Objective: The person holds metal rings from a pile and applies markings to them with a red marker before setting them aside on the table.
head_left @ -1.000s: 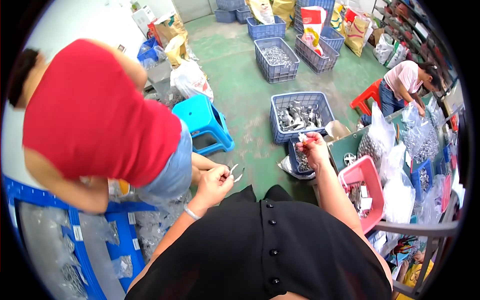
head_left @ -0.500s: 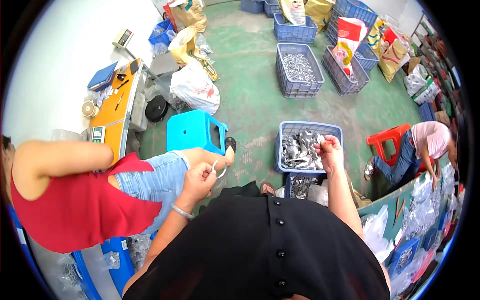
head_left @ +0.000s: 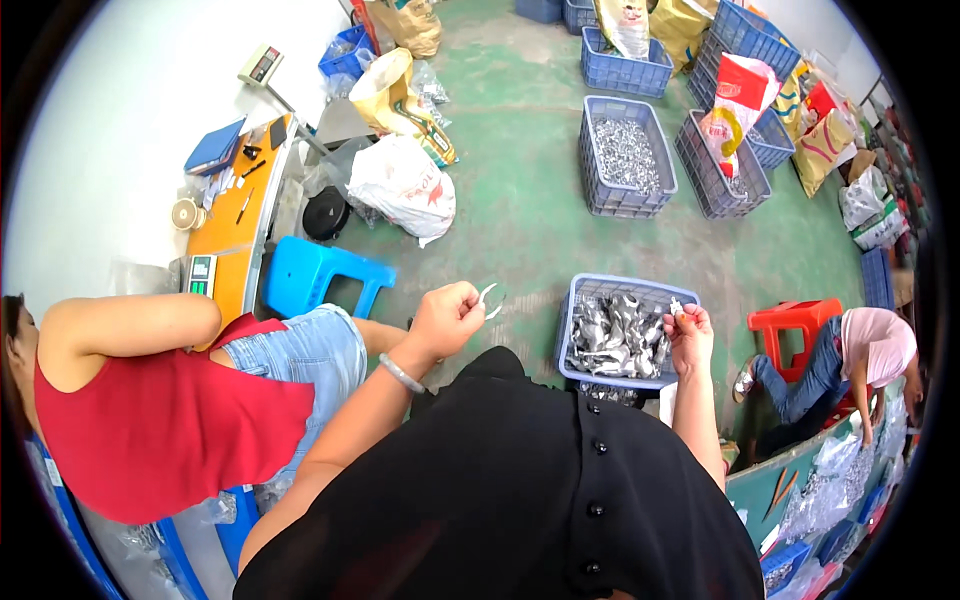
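Note:
My left hand is closed on a thin white curved strip, whose two ends stick out past the fingers. Over the right rim of a blue plastic basket, my right hand pinches a small whitish piece that is too small to name. Shiny silver metal parts fill this basket, just beyond my body. It rests on another container of metal pieces, mostly hidden beneath it.
To my left, a person in a red top is near a blue stool and an orange-topped desk. Another person bends over a green worktable at right, beside a red stool. Baskets and sacks stand farther off.
My left hand has moved right and up, nearer the basket, still holding the white strip. The blue stool has shifted left and turned. The whole view has swung slightly.

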A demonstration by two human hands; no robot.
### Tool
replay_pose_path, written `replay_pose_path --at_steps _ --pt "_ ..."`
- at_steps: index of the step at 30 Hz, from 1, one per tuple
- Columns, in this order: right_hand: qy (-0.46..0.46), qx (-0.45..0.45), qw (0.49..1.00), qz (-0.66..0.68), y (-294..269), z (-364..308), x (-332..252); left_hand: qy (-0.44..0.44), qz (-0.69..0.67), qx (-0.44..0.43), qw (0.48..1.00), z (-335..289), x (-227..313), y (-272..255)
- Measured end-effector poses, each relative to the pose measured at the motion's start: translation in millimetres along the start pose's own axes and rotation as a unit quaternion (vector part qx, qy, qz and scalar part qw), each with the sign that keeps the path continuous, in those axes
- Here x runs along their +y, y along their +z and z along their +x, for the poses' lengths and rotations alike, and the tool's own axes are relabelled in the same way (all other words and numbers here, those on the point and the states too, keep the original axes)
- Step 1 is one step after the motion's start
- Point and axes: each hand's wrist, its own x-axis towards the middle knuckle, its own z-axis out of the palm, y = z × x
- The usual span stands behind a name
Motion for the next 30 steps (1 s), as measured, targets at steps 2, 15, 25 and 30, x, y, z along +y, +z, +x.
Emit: replay_pose_path --at_steps 2,15,25,30 --pt "0.009 -0.004 1.0 0.001 11.8 20.0 0.3 0.002 -0.018 0.004 1.0 33.0 -4.8 -1.9" --pt "0.01 -0.11 0.981 -0.162 261.3 279.6 -20.7 0.016 -0.063 0.051 0.997 377.3 -129.8 -34.3" --pt "0.09 -0.308 0.92 -0.225 535.1 471.0 -19.4 -0.122 -0.054 0.151 0.979 533.4 -190.0 -84.7" --pt "0.149 -0.379 0.874 -0.265 630.3 575.2 13.5 -0.268 -0.054 0.204 0.94 519.9 -202.9 -96.5"
